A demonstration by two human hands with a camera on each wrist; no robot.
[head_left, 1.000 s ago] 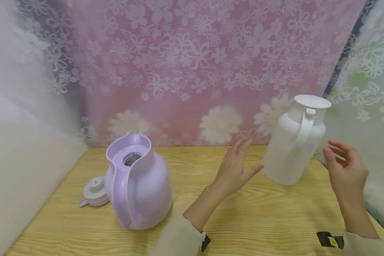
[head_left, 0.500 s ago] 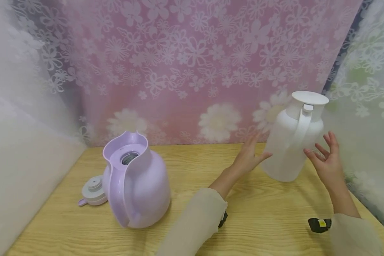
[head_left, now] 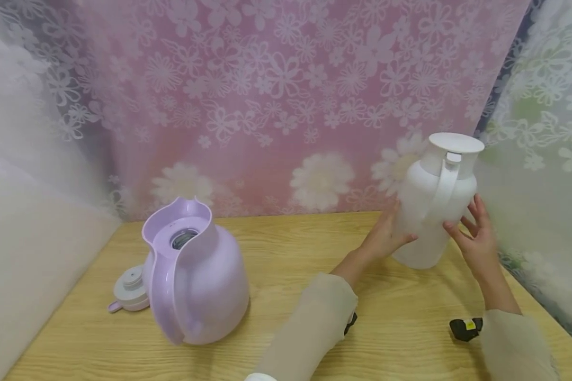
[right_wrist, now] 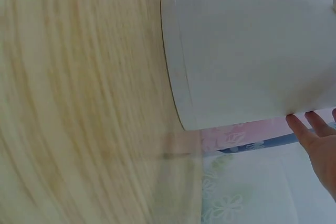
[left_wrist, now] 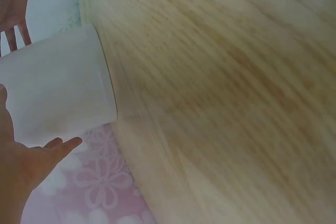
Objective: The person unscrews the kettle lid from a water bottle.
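A white vacuum jug (head_left: 421, 198) stands upright on the wooden table at the right, its handle facing me and its flat lid on top. My left hand (head_left: 383, 235) is at the jug's left side, fingers fairly straight and partly hidden behind it, the thumb across its front. On the opposite side, my right hand (head_left: 477, 246) has its fingers spread, with fingertips at the jug's wall in the right wrist view. The jug's base (right_wrist: 176, 61) meets the tabletop in that view.
A lilac vacuum jug (head_left: 214, 286) stands uncovered at the left, its mouth visible. Beside it lies a grey and lilac stopper (head_left: 132, 290). A pink flowered curtain (head_left: 267, 106) hangs behind the wooden table (head_left: 400, 338), with pale sheets at both sides.
Both hands have moved in to the white jug from its two sides, the left one going right and the right one going left. The head view has shifted slightly.
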